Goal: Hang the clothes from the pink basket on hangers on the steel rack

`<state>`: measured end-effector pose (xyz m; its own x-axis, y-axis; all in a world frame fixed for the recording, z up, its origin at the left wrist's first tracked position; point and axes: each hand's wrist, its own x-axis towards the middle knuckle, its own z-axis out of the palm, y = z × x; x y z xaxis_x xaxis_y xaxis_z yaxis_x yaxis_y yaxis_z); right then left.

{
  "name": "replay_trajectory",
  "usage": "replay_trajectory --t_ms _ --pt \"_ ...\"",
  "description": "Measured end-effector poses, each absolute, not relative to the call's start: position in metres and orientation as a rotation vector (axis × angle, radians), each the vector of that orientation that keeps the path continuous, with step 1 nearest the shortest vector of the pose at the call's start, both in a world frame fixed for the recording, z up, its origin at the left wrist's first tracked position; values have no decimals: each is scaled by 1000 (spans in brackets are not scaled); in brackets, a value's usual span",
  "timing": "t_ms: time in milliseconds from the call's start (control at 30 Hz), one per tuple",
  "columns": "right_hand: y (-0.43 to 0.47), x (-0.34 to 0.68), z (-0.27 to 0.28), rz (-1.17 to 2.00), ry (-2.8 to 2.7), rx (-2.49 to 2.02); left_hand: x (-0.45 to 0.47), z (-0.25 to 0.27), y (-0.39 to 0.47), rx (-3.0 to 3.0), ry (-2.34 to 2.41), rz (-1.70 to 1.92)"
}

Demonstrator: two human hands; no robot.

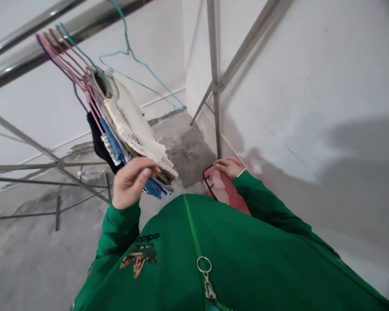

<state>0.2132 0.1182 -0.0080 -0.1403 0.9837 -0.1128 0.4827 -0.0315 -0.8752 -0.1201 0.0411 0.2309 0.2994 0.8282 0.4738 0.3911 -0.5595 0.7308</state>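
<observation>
My left hand (131, 181) is closed with its fingers curled, right against the lower part of the hanging clothes. Whether it grips cloth is hidden. The clothes include a cream lace-edged garment (134, 119), with blue, black and white pieces behind it. Pink, purple and blue hangers (84, 82) carry them from a metal rail (22, 65). At the lower right, my right hand (228, 167) is closed on the upper edge of a pink thing with a dark rim (225, 185). My sleeve and jacket cover part of it.
A blue hanger (129, 52) without clothes hangs farther along the rail. Crossed metal legs of the rack (216, 86) stand by the white wall (311, 65). More crossed bars (60, 164) are at left, above the grey concrete floor (29, 246).
</observation>
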Motion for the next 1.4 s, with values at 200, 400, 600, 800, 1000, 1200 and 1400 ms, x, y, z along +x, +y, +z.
replay_trajectory --t_ms 200,400,600,800,1000,1200,1400 --pt "133 112 62 1431 -1819 -831 -118 239 78 2056 1464 1659" --pt "156 12 127 830 -1969 -821 -99 213 99 2335 1553 1374" --pt "150 8 108 700 -2243 -829 -128 192 138 2065 1700 1516" --pt "124 53 77 773 -2269 -502 -132 196 174 1849 1559 1466" --pt "110 86 80 865 -2054 -614 -112 191 140 1794 2224 1251" --pt "104 93 77 775 -2011 -706 -119 175 110 2184 2402 1476" --pt "104 83 74 740 -1989 -688 -119 166 94 2664 1965 1640"
